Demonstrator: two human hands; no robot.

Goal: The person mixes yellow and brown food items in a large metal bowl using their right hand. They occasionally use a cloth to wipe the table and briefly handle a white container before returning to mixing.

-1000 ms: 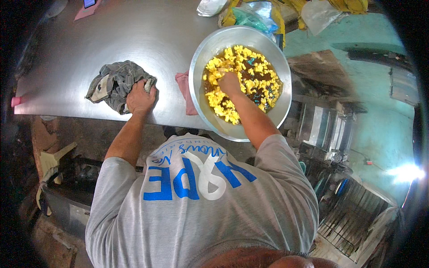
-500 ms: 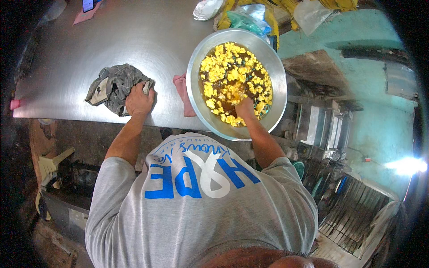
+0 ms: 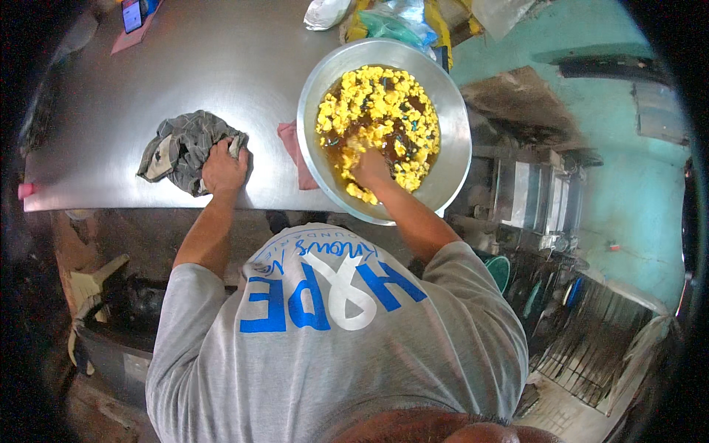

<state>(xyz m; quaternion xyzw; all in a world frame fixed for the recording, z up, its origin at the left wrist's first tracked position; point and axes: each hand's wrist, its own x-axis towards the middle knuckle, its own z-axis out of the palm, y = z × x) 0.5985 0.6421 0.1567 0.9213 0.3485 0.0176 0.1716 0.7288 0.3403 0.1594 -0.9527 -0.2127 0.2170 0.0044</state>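
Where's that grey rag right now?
In the head view, the grey rag lies crumpled on the steel table, left of the big metal bowl, with the left hand pressing on its right edge.

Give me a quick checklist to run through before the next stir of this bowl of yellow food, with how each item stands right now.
1. Bowl fully on the table: not ok, its right side overhangs the table edge.
2. Right hand in the yellow pieces: ok.
3. Left hand braced: ok, pressed on the grey rag, not on the bowl.
4. Brown liquid below the rim: ok, bare metal shows above it.
5. Pink cloth clear of the bowl: not ok, it runs under the rim.
6. Phone away from splashes: ok, at the far corner.
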